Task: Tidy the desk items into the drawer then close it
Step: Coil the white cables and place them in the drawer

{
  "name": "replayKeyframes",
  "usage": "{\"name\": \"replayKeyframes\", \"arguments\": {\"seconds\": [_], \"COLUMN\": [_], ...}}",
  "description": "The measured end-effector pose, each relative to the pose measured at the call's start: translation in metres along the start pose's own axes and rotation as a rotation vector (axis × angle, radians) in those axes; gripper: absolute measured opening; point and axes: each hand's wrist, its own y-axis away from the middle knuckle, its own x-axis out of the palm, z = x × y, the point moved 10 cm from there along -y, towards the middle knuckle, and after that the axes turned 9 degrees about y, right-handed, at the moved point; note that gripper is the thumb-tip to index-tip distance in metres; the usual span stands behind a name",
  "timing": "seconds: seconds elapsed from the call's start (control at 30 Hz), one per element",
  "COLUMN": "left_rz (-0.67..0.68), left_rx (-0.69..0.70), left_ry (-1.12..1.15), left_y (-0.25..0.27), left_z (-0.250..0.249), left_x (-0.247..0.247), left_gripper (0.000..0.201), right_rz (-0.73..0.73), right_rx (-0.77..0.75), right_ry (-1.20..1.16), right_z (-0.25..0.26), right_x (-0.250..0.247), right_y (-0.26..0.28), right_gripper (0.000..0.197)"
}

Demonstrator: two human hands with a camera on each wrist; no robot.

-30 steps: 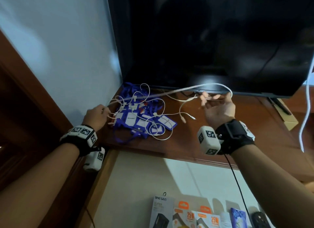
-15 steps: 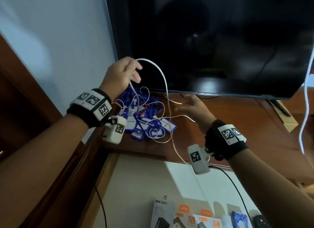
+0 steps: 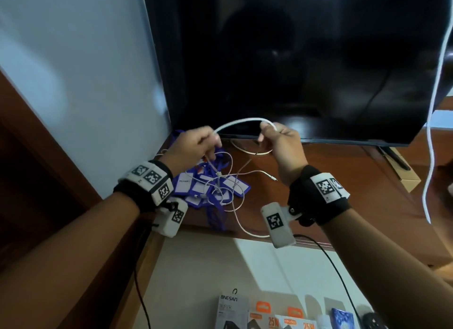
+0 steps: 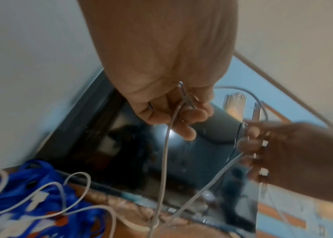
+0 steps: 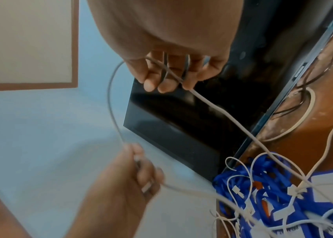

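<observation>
- A grey box (image 3: 229, 312) at the bottom says "ONESAM"; two orange boxes (image 3: 266, 316) next to it say "25W"; one white tag in the blue tag pile (image 3: 208, 184) says "PELAWAT"
- The left hand (image 3: 191, 146) pinches one thick white cable (image 3: 239, 121) between thumb and fingers; the right hand (image 3: 285, 142) has its fingers curled round the same cable; the cable makes an arch from one hand to the other, up in the air in front of the black screen (image 3: 294, 59)
- Half a second ago the left hand was higher and held the cable alone, and the right hand was flat and low by the desk (image 3: 318, 189); now both hands hold it, close together
- The thin white wires (image 3: 230, 179) lie tangled on the blue tags, on the brown desk, near the wall
- I count two hands, one thick cable held, one screen; the tags are too mixed up to count; the drawer cannot be made out
</observation>
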Motion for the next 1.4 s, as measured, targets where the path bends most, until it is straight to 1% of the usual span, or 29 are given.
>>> {"name": "replayKeyframes", "arguments": {"seconds": [0.1, 0.17, 0.27, 0.37, 0.43, 0.5, 0.57, 0.63, 0.7, 0.77, 0.8, 0.87, 0.97, 1.0, 1.07, 1.1, 1.17, 1.2, 1.23, 1.3, 1.4], "left_rz": [0.076, 0.113, 0.132, 0.147, 0.178, 0.2, 0.192, 0.162, 0.132, 0.087, 0.057, 0.006, -0.025, -0.029, -0.027, -0.006, 0.09, 0.14, 0.162, 0.119, -0.054], "left_rx": [-0.104, -0.197, -0.331, -0.43, -0.463, -0.481, -0.498, -0.5, -0.497, -0.501, -0.508, -0.51, -0.48, -0.493, -0.537, -0.554, -0.56, -0.559, -0.556, -0.543, -0.542], "left_ry": [-0.136, -0.173, -0.219, -0.264, -0.282, -0.253, -0.21, -0.208, -0.224, -0.222, -0.207, -0.197, -0.271, -0.268, -0.258, -0.278, -0.381, -0.435, -0.465, -0.452, -0.332], "left_y": [0.013, 0.024, 0.04, 0.054, 0.06, 0.065, 0.07, 0.071, 0.068, 0.065, 0.064, 0.062, 0.059, 0.059, 0.061, 0.061, 0.059, 0.057, 0.055, 0.049, 0.044], "left_z": [0.042, 0.076, 0.123, 0.153, 0.165, 0.174, 0.177, 0.175, 0.178, 0.178, 0.177, 0.176, 0.169, 0.168, 0.17, 0.172, 0.175, 0.176, 0.175, 0.169, 0.164], "left_x": [0.019, 0.031, 0.045, 0.054, 0.057, 0.058, 0.056, 0.051, 0.043, 0.034, 0.029, 0.021, 0.018, 0.019, 0.02, 0.021, 0.025, 0.026, 0.026, 0.022, 0.011], "left_gripper": [0.023, 0.026, 0.029, 0.025, 0.024, 0.023, 0.014, 0.002, 0.013, 0.014, 0.015, 0.021, 0.018, 0.016, 0.02, 0.022, 0.022, 0.023, 0.025, 0.027, 0.033], "right_rz": [-0.023, -0.045, -0.073, -0.091, -0.117, -0.123, -0.153, -0.217, -0.291, -0.324, -0.318, -0.274, -0.174, -0.144, -0.099, -0.087, -0.049, -0.008, 0.045, 0.17, 0.358], "right_rx": [-0.026, -0.024, -0.055, -0.075, -0.055, -0.017, 0.05, 0.128, 0.186, 0.212, 0.218, 0.221, 0.207, 0.198, 0.198, 0.21, 0.238, 0.246, 0.25, 0.249, 0.219], "right_ry": [-0.024, -0.08, -0.124, -0.108, -0.111, -0.133, -0.177, -0.216, -0.268, -0.293, -0.291, -0.272, -0.174, -0.13, -0.061, -0.022, 0.104, 0.178, 0.243, 0.328, 0.371], "right_z": [0.01, 0.02, 0.036, 0.037, 0.031, 0.024, 0.012, 0.002, -0.007, -0.014, -0.017, -0.024, -0.031, -0.032, -0.035, -0.038, -0.048, -0.052, -0.056, -0.061, -0.059], "right_x": [-0.015, -0.024, -0.035, -0.043, -0.049, -0.052, -0.057, -0.065, -0.072, -0.075, -0.073, -0.068, -0.061, -0.059, -0.056, -0.055, -0.052, -0.047, -0.041, -0.026, -0.004], "right_y": [0.002, 0.004, 0.005, 0.003, 0.002, 0.002, 0.002, 0.004, 0.007, 0.009, 0.01, 0.011, 0.012, 0.013, 0.015, 0.016, 0.02, 0.024, 0.029, 0.041, 0.058], "right_gripper": [0.041, 0.043, 0.041, 0.035, 0.035, 0.036, 0.037, 0.039, 0.04, 0.038, 0.037, 0.038, 0.046, 0.047, 0.047, 0.047, 0.046, 0.047, 0.047, 0.045, 0.039]}}
